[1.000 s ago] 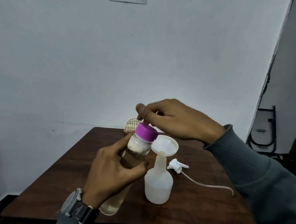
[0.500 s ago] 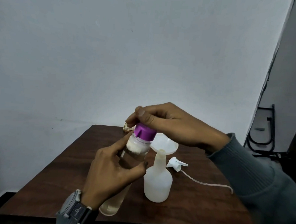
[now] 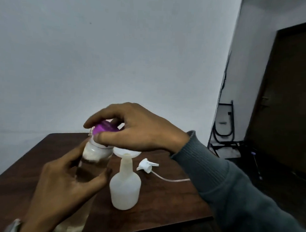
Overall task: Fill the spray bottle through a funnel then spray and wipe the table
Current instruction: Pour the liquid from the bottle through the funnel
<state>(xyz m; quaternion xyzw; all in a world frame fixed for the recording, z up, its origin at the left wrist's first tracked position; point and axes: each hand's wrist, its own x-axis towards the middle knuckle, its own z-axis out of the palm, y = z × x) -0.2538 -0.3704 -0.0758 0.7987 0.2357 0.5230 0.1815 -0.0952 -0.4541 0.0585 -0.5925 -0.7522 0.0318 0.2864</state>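
left hand (image 3: 64, 187): low, fingers curled round the body of the one tilted clear bottle (image 3: 95, 159) | right hand (image 3: 139, 131): above, thumb and fingers gripping its purple cap (image 3: 105, 127) | spray bottle (image 3: 125, 189): one, upright on table (image 3: 171, 203), just right of clear bottle, one white funnel (image 3: 128, 152) in neck | trigger head (image 3: 147, 165): one, lying behind it on table, tube attached

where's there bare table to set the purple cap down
Bare table lies right of the spray bottle, between the dip tube and the near edge; also the left side, beyond the left hand gripping the clear bottle. Crowded: the middle, around the funnel and trigger head.
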